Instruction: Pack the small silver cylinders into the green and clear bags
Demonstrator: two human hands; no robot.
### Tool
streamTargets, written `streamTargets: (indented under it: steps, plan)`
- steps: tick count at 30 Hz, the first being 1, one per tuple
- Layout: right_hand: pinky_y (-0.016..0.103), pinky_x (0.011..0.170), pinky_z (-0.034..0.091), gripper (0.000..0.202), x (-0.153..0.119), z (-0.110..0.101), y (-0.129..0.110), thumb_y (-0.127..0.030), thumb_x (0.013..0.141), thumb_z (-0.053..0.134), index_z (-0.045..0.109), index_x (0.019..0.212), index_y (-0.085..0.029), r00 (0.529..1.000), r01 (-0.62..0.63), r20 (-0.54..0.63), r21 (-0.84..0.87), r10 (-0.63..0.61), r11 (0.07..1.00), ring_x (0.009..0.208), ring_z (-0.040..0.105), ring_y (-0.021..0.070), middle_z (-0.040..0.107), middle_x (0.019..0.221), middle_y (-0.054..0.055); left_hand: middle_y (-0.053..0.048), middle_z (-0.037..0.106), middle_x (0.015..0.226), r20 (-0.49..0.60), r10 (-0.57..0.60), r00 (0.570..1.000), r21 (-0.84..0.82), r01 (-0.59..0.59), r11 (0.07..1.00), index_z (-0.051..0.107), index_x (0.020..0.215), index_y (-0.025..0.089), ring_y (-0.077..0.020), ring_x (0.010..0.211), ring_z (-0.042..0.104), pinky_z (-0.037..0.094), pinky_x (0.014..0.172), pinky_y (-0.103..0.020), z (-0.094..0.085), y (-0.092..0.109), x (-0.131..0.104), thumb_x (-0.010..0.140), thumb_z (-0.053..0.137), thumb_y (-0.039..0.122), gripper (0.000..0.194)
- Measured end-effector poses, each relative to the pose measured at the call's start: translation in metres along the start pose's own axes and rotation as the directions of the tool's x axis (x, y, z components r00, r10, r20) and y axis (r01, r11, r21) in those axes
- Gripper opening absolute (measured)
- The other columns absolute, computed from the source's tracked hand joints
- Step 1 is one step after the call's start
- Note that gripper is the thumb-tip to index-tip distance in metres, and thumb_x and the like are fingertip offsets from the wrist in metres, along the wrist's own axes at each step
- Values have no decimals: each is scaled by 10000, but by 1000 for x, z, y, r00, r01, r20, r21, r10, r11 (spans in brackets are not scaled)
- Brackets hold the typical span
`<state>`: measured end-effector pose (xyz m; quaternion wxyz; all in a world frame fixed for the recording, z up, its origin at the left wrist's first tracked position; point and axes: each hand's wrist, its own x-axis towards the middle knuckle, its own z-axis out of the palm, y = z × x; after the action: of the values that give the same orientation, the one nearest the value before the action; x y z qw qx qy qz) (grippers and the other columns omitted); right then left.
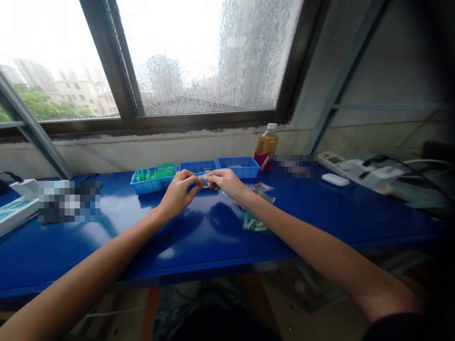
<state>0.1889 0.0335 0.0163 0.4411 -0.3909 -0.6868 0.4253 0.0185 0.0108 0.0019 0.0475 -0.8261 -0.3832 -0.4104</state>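
Note:
Both hands meet above the blue table (185,241), in front of blue bins. A small clear plastic bag (205,180) is pinched between them; its contents are too small to tell. My left hand (183,189) grips its left side with thumb and fingertips. From the right, my right hand (226,183) holds the other side, fingers closed. Under and beside my right forearm lie clear packets (263,187) and a green packet (253,222) with pale cylindrical pieces.
Green packets fill the left blue bin (151,185); the middle bin (194,166) and right bin (245,171) hold small items. A drink bottle (266,147) stands behind. Power strips (17,208) and a white case (334,179) lie toward the sides.

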Motion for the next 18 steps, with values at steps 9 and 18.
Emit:
streamTargets:
  steps: [9,18]
  plan:
    - [272,726,420,187,-11,3,1,-106,769,465,626,823,-183,799,526,96,-589,-594,613,802,519,149,553,836,44,-45,582,741,288,-507,812,-593,567,571,609,780,139,-151,694,519,391,618,-267,-3,10,5,858,350,502,453]
    - [306,773,414,177,-6,5,3,-290,784,549,668,748,-163,931,314,-15,-474,-365,822,815,509,156,526,815,47,-20,608,776,87,-451,888,-494,432,755,592,832,154,-135,701,533,398,641,-246,2,-1,2,763,562,338,199]
